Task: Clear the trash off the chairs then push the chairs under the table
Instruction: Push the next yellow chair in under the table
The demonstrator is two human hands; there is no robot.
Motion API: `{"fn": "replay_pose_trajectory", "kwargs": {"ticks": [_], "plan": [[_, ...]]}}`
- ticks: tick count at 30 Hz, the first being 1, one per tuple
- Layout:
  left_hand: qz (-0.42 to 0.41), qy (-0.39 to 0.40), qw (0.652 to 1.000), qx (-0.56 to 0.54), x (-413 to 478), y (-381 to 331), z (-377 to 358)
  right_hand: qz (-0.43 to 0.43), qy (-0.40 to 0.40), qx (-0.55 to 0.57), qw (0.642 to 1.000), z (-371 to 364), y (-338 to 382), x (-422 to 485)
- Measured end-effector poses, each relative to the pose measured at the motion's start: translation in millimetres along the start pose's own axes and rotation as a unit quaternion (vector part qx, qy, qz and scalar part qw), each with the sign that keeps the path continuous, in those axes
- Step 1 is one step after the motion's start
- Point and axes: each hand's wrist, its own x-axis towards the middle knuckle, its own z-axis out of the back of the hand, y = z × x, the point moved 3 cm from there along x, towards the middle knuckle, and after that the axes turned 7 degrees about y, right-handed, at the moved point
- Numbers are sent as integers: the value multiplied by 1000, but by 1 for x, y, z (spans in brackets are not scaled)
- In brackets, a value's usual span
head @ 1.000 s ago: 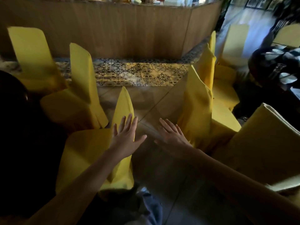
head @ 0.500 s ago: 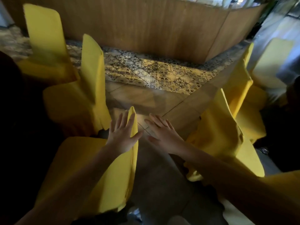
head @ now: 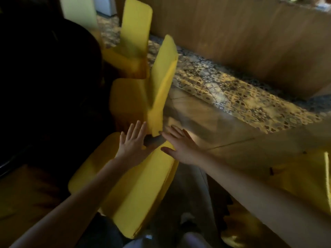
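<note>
A yellow-covered chair (head: 143,185) stands right in front of me, its back facing me and its seat (head: 93,169) towards the dark table (head: 44,83) on the left. My left hand (head: 132,144) is spread flat near the top of the chair back, fingers straight. My right hand (head: 180,144) is also flat with straight fingers, lying over the top right edge of the same back. A second yellow chair (head: 159,83) stands just beyond, and a third (head: 134,33) farther off. No trash shows on the seats in view.
A wooden partition wall (head: 250,42) runs across the back, with a patterned tile strip (head: 232,90) at its foot. Another yellow-covered chair (head: 308,179) stands at the right edge. My feet show on the floor at the bottom.
The view has swung left and closer to the near chair. Both hands stayed flat with straight fingers; the right hand has come onto the chair back's top edge beside the left.
</note>
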Motion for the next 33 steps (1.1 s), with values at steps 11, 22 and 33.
{"fn": "replay_pose_trajectory", "kwargs": {"ticks": [11, 22, 33], "plan": [[185, -11, 981, -50, -55, -4, -26, 198, 155, -111, 962, 1, -17, 51], [341, 101, 915, -193, -151, -32, -105, 304, 147, -168, 926, -30, -47, 51], [250, -63, 966, -29, -153, -35, -106, 423, 66, -211, 879, -44, -39, 61]]}}
